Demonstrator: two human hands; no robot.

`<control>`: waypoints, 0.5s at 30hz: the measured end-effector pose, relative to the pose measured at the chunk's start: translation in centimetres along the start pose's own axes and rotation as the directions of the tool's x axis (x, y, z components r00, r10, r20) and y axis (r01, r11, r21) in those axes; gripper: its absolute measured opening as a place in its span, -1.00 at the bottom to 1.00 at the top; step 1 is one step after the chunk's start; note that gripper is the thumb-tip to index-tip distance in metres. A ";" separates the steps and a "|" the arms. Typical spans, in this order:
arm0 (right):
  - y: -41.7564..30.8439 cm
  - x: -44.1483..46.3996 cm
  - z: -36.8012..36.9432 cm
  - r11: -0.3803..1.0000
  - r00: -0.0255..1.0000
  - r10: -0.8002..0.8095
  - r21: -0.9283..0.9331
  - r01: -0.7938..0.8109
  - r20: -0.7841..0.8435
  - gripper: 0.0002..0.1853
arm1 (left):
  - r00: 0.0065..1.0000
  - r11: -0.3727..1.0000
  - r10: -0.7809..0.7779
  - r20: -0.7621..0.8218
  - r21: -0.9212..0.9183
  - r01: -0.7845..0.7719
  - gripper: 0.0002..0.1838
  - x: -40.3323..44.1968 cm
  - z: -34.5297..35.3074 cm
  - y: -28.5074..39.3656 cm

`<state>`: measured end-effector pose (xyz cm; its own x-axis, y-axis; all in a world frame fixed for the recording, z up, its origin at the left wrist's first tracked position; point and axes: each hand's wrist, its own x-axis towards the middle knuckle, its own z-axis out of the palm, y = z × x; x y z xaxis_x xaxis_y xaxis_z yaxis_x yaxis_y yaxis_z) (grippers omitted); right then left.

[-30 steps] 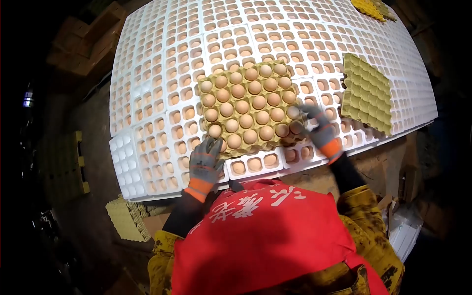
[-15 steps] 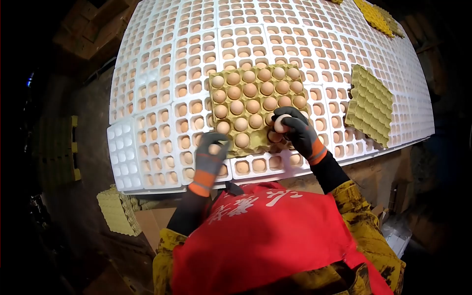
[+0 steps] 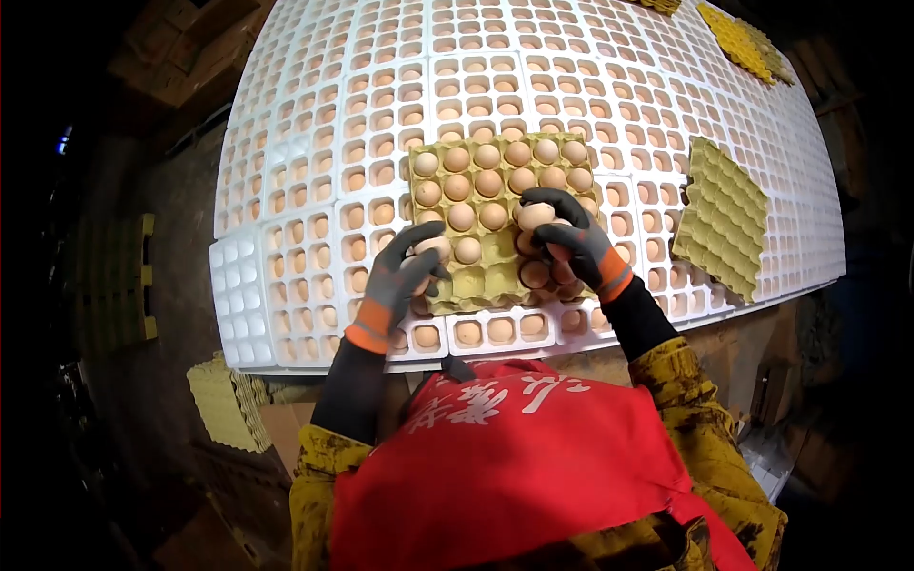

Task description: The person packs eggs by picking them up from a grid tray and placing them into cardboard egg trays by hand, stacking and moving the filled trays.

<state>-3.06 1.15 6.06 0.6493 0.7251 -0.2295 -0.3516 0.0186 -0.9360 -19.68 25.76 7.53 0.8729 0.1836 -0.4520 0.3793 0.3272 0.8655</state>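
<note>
A yellow-green pulp egg tray lies across white foam trays, with brown eggs in its far rows and several bare cups near its front. My left hand, in a grey glove with an orange cuff, curls around an egg at the tray's left edge. Another egg seems to sit lower in that palm, partly covered. Over the tray's right side, my gloved right hand grips a pale egg in its fingers. More eggs show beneath that hand; whether it touches them I cannot tell.
White foam trays filled with eggs cover the table. A pulp tray lies at right, yellow trays at the far right. Stacked pulp trays stand below the left front edge, near a cardboard box.
My left hand has moved up and inward onto the pulp tray's left edge. Two eggs have left its front and middle cups. My right hand stays over the right side, gripping an egg.
</note>
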 end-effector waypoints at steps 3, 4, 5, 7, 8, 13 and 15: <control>-0.1 3.6 1.5 0.502 0.942 -0.271 -0.806 0.315 0.199 -0.61 | 0.922 0.178 0.372 0.104 0.967 -0.181 -0.39 2.0 2.6 -0.7; 0.0 4.0 2.9 0.210 0.940 -0.292 -0.947 0.241 0.174 -0.72 | 0.823 -0.020 0.524 0.221 0.969 -0.248 -0.43 3.0 2.4 -3.9; 1.0 5.2 3.3 -0.011 0.952 -0.218 -0.976 0.218 0.215 -0.73 | 0.777 -0.402 0.512 0.367 0.901 -0.161 -0.59 5.2 1.7 -7.8; 3.6 7.1 2.9 -0.291 0.948 -0.172 -0.933 0.212 0.269 -0.73 | 0.940 -0.296 0.330 0.081 0.955 0.022 -0.82 5.3 5.7 -4.2; 1.7 6.8 4.0 -0.244 0.975 -0.074 -0.952 0.185 0.208 -0.77 | 0.907 -0.362 0.404 0.119 0.931 0.039 -0.86 4.9 5.9 -3.7; -2.7 7.5 2.1 0.810 0.993 0.014 -0.584 0.059 0.121 -0.58 | 0.765 0.483 0.642 -0.048 0.801 -0.354 -0.52 1.5 -0.2 -2.1; -4.4 7.4 5.1 0.962 0.968 0.215 0.145 -0.233 0.128 -0.56 | 0.981 0.971 -0.150 -0.121 -0.203 0.123 -0.53 -1.8 -4.5 4.4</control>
<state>-0.13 9.98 9.89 0.4670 0.7939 -0.3893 -0.5869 -0.0510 -0.8080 -20.96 31.02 11.24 0.7627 0.2433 -0.5993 0.4139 0.5285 0.7412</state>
